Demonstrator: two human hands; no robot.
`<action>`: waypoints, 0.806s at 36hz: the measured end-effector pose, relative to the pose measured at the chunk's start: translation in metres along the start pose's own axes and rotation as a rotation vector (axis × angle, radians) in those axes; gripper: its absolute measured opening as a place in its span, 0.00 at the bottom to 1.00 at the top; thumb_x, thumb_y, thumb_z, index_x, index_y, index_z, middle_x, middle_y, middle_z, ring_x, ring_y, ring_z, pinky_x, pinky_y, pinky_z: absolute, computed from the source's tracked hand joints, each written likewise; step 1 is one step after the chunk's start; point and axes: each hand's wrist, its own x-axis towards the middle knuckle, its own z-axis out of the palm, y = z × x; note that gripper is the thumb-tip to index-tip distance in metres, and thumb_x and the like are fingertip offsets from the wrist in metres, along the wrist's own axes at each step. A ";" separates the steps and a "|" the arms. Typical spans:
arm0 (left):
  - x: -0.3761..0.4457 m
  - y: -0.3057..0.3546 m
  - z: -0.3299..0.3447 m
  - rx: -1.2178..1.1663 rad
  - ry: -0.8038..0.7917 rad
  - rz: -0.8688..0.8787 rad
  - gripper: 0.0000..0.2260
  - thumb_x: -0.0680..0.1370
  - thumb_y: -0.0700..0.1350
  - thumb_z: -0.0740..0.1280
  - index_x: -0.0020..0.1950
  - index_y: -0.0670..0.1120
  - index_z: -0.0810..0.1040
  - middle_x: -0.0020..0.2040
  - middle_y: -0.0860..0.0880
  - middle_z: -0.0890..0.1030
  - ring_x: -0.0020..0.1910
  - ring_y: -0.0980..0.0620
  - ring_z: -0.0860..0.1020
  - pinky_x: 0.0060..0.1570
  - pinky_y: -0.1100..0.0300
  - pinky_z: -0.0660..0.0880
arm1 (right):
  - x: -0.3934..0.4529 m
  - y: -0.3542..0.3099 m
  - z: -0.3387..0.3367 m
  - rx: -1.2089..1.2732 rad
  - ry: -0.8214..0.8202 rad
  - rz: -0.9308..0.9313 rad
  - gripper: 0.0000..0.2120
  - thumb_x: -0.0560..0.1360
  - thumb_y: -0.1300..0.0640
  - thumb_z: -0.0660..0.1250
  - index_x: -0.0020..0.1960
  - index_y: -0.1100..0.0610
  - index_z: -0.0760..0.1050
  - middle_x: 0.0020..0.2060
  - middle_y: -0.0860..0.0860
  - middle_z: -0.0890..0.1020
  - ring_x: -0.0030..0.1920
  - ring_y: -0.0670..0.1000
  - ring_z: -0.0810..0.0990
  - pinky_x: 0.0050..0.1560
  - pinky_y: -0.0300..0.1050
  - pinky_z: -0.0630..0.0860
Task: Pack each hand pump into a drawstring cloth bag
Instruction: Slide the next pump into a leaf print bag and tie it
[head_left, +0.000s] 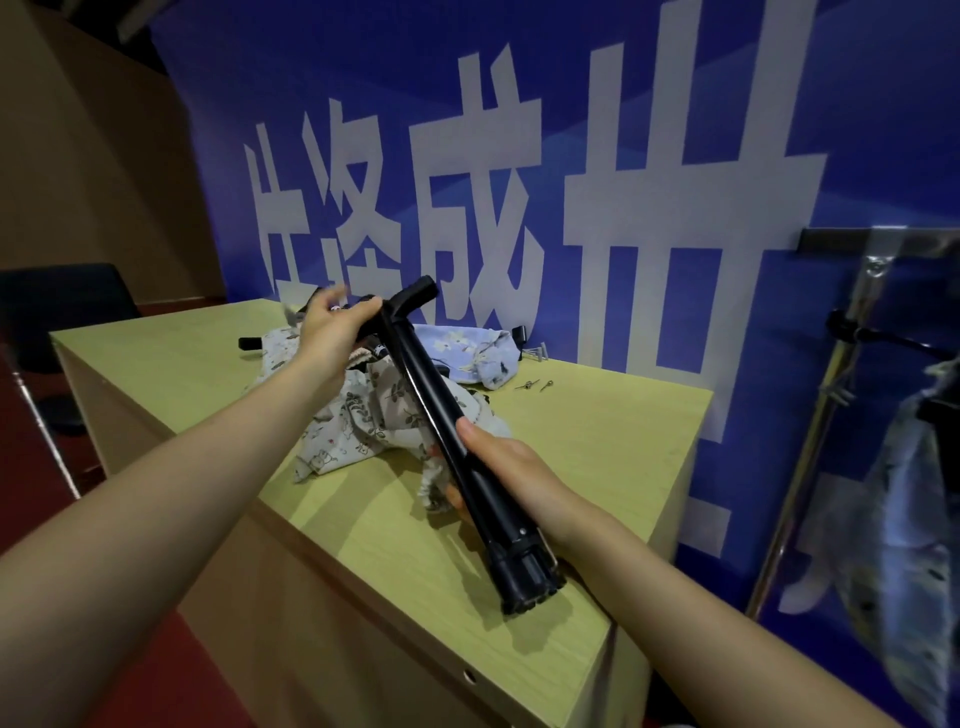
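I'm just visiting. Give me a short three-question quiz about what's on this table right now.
1. True or false: the black hand pump is already inside a bag.
2. Which hand grips the pump's barrel: left or right?
3. Multiple choice: the blue floral bag lies A) on the wooden table, B) on the floor, C) over a chair.

Key: 1 false; 2 right; 3 A.
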 end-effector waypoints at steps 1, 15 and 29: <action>-0.001 -0.001 0.002 0.034 0.031 0.033 0.25 0.77 0.42 0.70 0.72 0.45 0.67 0.53 0.44 0.76 0.52 0.49 0.79 0.54 0.60 0.76 | 0.001 0.001 0.000 0.018 -0.008 -0.008 0.27 0.72 0.36 0.67 0.51 0.61 0.77 0.34 0.53 0.80 0.29 0.48 0.78 0.31 0.38 0.75; -0.030 0.016 0.009 0.284 -0.056 0.053 0.18 0.83 0.47 0.58 0.72 0.47 0.66 0.62 0.47 0.72 0.57 0.50 0.73 0.64 0.48 0.71 | 0.010 -0.021 0.004 0.363 0.016 -0.191 0.21 0.58 0.56 0.69 0.47 0.63 0.68 0.27 0.55 0.76 0.30 0.55 0.79 0.29 0.44 0.76; -0.110 -0.040 -0.003 0.966 -0.766 0.303 0.15 0.73 0.64 0.67 0.43 0.52 0.73 0.41 0.52 0.75 0.38 0.54 0.73 0.39 0.58 0.69 | 0.003 -0.056 -0.035 -0.316 0.572 -0.294 0.10 0.77 0.57 0.59 0.45 0.64 0.74 0.36 0.59 0.83 0.35 0.50 0.77 0.40 0.47 0.75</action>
